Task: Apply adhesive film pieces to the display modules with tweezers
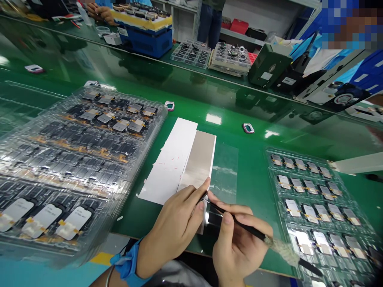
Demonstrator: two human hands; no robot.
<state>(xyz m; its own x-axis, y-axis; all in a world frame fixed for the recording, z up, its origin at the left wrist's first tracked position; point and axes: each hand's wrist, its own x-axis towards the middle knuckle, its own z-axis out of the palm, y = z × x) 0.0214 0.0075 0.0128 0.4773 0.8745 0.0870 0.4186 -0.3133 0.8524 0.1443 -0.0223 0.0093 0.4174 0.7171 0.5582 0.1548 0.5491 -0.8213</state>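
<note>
Tool (251, 228), black and slim, gripped in right hand (245, 245), small dark item (203, 197) pinched in left hand (178, 225), grey sheet (199, 159) just beyond, white sheet (170, 155) alongside.

Two near hands (179, 223) (243, 243) — one black tool (251, 228) — one grey sheet (200, 155).

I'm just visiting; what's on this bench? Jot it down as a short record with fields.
Left hand: over the near part of the beige sheet; what it pinches is unclear
Right hand: holds a slim black tool, its tip by the left hand
Centre: white sheet, beige sheet, clear film
Left tray: flat parts, some with pale faces
Right tray: rows of similar parts
Far side: blue box
</note>
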